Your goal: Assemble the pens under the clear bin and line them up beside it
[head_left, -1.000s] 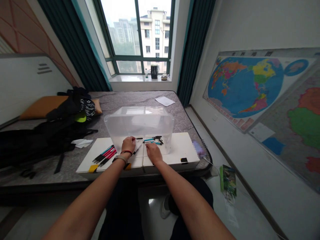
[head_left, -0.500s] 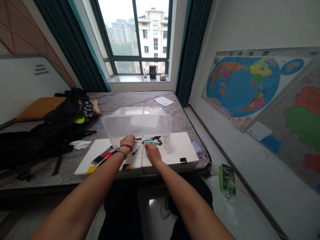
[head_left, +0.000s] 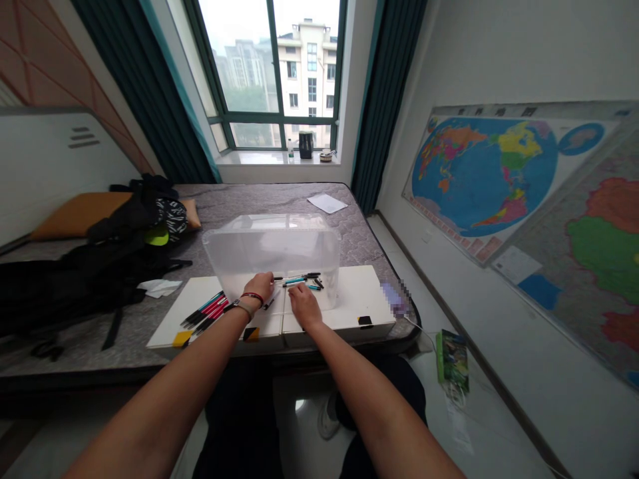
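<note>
A clear plastic bin (head_left: 272,249) lies on its side on white boards (head_left: 357,286), its opening toward me. Inside it is a small pile of black and blue pens (head_left: 295,282). My left hand (head_left: 260,286), with a red band and a watch, is closed at the left of the pile; what its fingers hold is too small to make out. My right hand (head_left: 304,305) is closed at the pile's near edge, its fingertips hidden from view. A short dark pen (head_left: 270,301) lies between the hands. Left of the bin lie several red, blue and black pens (head_left: 204,311) side by side.
The boards rest on a grey mattress (head_left: 359,229). Black bags and clothes (head_left: 74,273) and a white tissue (head_left: 160,287) lie to the left. A paper sheet (head_left: 327,203) is at the back. A blurred phone-like object (head_left: 394,298) with a cable sits at the right edge.
My left hand has shifted slightly right and down, now partly over the short dark pen. My right hand has barely moved.
</note>
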Motion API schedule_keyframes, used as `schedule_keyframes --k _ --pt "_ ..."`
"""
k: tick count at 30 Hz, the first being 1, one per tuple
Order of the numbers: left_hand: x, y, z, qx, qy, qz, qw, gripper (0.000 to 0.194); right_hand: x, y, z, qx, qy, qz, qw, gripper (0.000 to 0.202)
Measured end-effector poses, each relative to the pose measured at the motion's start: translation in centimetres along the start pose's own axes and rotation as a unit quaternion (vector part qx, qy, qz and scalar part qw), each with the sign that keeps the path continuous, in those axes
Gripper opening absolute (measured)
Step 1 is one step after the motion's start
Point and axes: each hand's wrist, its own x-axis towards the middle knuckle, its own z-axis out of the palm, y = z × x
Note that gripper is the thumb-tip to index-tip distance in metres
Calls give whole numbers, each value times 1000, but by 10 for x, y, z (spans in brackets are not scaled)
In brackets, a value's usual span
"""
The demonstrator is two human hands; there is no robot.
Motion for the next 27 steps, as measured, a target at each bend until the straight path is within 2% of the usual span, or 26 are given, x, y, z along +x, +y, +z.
schedule_keyframes --k 3,5,7,9,12,14,18,22,27 --pt "-2 -1 0 -44 31 15 998 21 0 0 1 0 4 -3 1000 19" --pt "-5 2 2 -125 88 3 988 19 0 1 2 3 4 1 1000 18" --pt "-8 11 9 -242 150 -39 958 23 0 1 3 8 4 5 1000 18" --pt "-11 23 18 -372 176 -80 908 32 0 1 3 15 5 4 1000 18" --pt "-15 41 33 -513 156 -106 838 43 0 2 3 32 11 2 999 18" --pt "-18 48 41 -560 130 -116 810 50 0 3 4 40 11 11 999 18" --pt "-23 51 51 -615 87 -112 776 54 0 3 4 44 11 48 998 19" --pt "-25 49 55 -657 89 -93 742 52 0 1 2 55 15 64 996 21" --pt "-28 50 56 -670 96 -77 732 51 -1 0 0 53 19 75 996 18"
